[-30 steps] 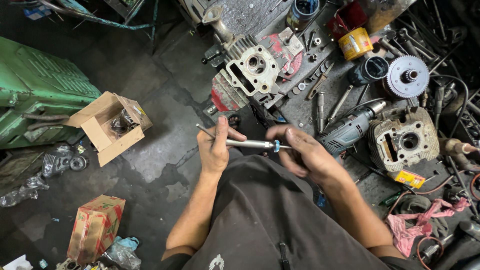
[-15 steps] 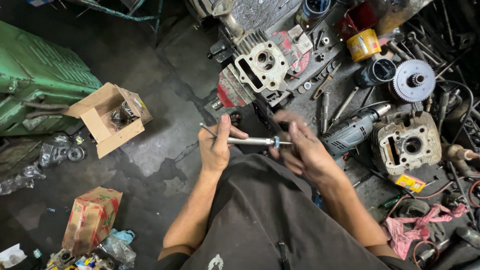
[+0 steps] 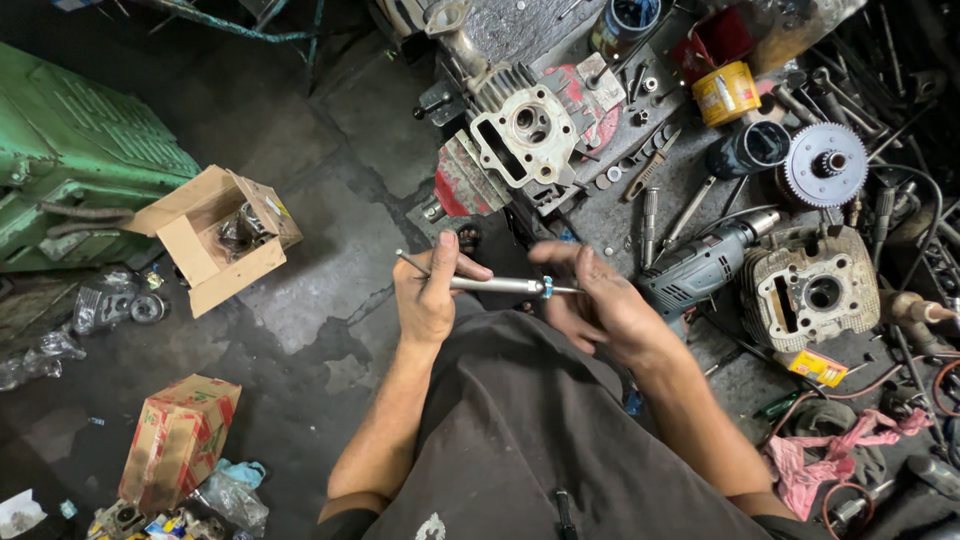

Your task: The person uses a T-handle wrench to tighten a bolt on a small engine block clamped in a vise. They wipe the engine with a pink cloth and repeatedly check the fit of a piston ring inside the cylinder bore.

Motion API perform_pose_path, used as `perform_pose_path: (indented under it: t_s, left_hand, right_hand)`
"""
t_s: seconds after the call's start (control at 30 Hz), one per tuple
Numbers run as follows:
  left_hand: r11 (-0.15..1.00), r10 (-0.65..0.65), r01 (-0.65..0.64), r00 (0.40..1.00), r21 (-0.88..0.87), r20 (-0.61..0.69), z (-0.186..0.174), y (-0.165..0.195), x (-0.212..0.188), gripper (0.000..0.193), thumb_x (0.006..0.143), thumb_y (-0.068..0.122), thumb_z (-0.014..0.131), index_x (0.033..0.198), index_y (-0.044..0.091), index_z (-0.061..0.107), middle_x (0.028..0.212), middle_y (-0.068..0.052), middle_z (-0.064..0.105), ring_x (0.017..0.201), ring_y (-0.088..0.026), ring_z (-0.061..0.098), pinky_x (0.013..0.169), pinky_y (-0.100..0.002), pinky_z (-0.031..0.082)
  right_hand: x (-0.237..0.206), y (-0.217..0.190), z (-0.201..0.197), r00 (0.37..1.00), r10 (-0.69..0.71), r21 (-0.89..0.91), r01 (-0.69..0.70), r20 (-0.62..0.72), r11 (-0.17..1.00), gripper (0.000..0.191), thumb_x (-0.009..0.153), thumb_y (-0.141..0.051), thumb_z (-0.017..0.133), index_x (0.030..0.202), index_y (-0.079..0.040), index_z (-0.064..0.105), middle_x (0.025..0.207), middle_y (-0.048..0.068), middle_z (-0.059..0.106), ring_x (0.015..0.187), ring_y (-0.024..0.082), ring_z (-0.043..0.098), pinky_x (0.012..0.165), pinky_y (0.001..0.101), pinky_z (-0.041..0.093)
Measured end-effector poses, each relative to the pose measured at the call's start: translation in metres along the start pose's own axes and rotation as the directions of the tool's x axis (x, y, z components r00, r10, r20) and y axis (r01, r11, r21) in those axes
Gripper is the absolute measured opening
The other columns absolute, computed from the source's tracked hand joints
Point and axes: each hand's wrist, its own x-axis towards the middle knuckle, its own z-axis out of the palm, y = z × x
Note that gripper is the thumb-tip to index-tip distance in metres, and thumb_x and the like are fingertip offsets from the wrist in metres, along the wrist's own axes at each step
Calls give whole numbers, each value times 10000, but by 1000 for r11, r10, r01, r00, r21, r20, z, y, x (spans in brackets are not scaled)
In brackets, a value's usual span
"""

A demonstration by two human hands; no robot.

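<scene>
Between both hands (image 3: 520,295), metal rod (image 3: 495,284)

Slim metal rod (image 3: 490,283) spans between left hand (image 3: 428,300) and right hand (image 3: 600,305), lying crosswise. Cylinder head (image 3: 525,130) on floor beyond hands. Electric drill (image 3: 700,268) just right of right hand; second cylinder head (image 3: 810,290) right of drill. Sprocket gear (image 3: 825,165) behind that. Open cardboard box (image 3: 215,240) far left.

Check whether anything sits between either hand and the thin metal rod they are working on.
Nothing visible does. The left hand grips the metal rod directly near its left end, and the right hand pinches it at the small blue ring. Between the hands the rod is bare and held above the dark floor.
</scene>
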Motion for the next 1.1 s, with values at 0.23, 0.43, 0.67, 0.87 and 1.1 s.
perform_pose_path:
  t_s: [0.23,0.43,0.67,0.87,1.1]
  left_hand:
    - [1000,-3,2,999,29,38,1,-1,2,563,1049,410,528,742,29,808,562,-47,672,456,-83,502,458,-255,346]
    - [997,24,-27,999,68,44,-2,-1,5,533,1042,377,564,725,17,796,615,-71,730,503,-90,612,505,-245,451]
    - [997,10,-17,996,77,88,5,7,3,540,1030,378,568,697,15,788,617,-84,739,501,-105,627,502,-254,457]
    - [990,30,-41,996,133,85,9,19,3,538,1024,380,570,706,11,799,613,-80,744,482,-102,595,488,-260,427]
    - [989,-8,-3,997,148,76,12,18,1,523,1017,381,580,712,23,810,594,-83,734,472,-106,579,476,-263,421]
  right_hand:
    - [-1,2,-5,992,-91,-199,73,-82,977,475,1052,-475,412,1339,-125,559,791,68,718,514,88,511,485,208,406]
    - [-11,0,-7,907,-334,-755,404,257,516,542,841,-209,792,1309,-16,599,856,55,724,715,147,692,645,296,550]
    - [-12,9,-13,916,-372,-814,328,151,479,223,995,-188,641,1194,-89,660,841,66,696,697,184,688,672,340,545]
    - [-17,1,-15,882,-399,-858,394,251,329,314,943,-239,703,1207,-82,638,795,85,695,694,221,688,635,367,530]
    - [-14,2,-16,875,-430,-815,410,224,410,537,796,-240,836,1250,-49,622,705,81,682,562,210,662,539,357,505]
